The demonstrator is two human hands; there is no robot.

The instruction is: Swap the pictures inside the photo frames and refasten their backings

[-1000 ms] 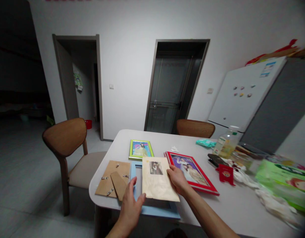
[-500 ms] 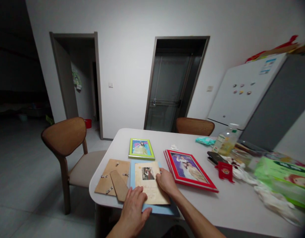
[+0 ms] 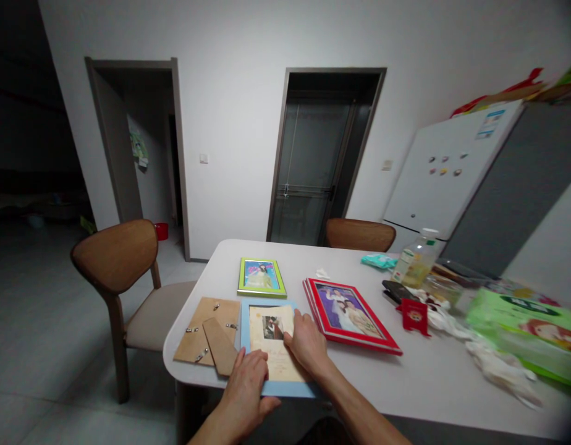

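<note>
A light-blue picture frame [image 3: 290, 388] lies at the table's near edge. Within its border is a cream printed sheet [image 3: 280, 364] with a small dark photo. My left hand [image 3: 251, 380] rests on the lower left of the frame, fingers stretched out and thumb apart. On the right side, my right hand [image 3: 308, 343] is closed around the frame's edge, its thumb over the sheet; its fingertips are partly hidden. Left of the frame lies a brown backing board [image 3: 202, 321] with metal clips and a stand leg [image 3: 219, 346], close to my left fingers.
A green picture frame [image 3: 261, 293] lies farther back. Stacked red picture frames [image 3: 373, 337] sit to the right. Beyond them are a bottle [image 3: 413, 262], a black phone-like object [image 3: 399, 292], a red packet [image 3: 414, 316] and a green tissue pack [image 3: 521, 324]. A chair [image 3: 123, 256] stands left.
The cream sheet has shifted so it sits inside the blue frame's border, more of which shows at the top. My left hand has slid slightly down and left off the sheet.
</note>
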